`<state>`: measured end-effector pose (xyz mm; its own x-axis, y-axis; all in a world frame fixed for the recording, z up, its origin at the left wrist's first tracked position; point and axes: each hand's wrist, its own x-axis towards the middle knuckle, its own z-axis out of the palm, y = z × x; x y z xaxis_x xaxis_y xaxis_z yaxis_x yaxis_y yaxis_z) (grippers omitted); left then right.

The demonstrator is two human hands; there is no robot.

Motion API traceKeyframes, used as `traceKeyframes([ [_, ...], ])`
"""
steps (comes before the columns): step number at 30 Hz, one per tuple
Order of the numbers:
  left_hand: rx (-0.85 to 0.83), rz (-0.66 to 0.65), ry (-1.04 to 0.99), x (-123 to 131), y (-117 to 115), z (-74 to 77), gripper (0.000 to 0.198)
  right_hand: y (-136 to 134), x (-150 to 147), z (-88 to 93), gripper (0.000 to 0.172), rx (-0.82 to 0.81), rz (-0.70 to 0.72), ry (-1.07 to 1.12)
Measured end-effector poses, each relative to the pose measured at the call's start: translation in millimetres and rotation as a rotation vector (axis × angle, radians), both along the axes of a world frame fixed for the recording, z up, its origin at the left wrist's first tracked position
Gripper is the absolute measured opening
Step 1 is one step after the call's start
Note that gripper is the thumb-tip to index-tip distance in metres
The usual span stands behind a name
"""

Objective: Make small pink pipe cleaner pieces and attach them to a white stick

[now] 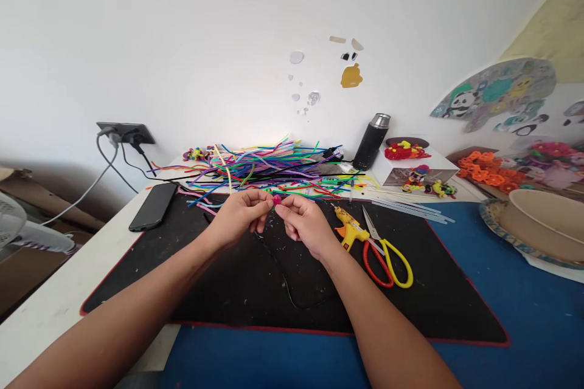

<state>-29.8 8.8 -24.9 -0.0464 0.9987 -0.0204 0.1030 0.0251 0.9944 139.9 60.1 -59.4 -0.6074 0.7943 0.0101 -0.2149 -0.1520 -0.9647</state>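
Between the fingertips of both hands is a small bright pink piece [276, 200], apparently a bent pipe cleaner, with a bit of green beside it. My left hand [246, 211] pinches it from the left, and my right hand [302, 222] pinches it from the right. Both are raised over the black mat [219, 292]. Behind them lies a heap of colourful pipe cleaners [264, 167]. To the right of my right hand rest a yellow hot glue gun [350, 226] and scissors [385, 255] with one red and one yellow handle. Fingers hide part of the pink piece.
A phone [154, 206] lies at the mat's left edge. Clear glue sticks [413, 211] are at the right, near a white box [410, 164] with small pipe-cleaner figures. A black thermos [371, 143] leans by the wall. A black cable [287, 285] crosses the mat; a bowl [547, 219] stands far right.
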Motion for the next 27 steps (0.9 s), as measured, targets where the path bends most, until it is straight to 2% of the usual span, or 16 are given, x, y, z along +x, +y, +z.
traceKeyframes([
  [3,-0.032,0.005,-0.075,0.5,1.7,-1.0,0.045,0.7,0.9,0.7,0.034,0.010,-0.003,-0.004],
  [7,-0.019,0.035,-0.090,1.2,1.1,-0.4,0.042,-0.1,1.3,2.9,0.034,0.002,0.001,-0.011],
  [12,-0.090,0.048,-0.334,3.5,0.6,2.1,0.048,-3.5,1.5,6.9,0.035,-0.001,0.036,0.015],
  [15,-0.125,0.041,-0.402,3.7,1.5,1.1,0.049,-4.8,2.4,8.6,0.036,-0.008,0.047,0.026],
  [27,-0.019,0.065,-0.243,2.5,0.6,-2.7,0.046,-2.7,2.3,6.8,0.036,0.021,-0.017,-0.046],
])
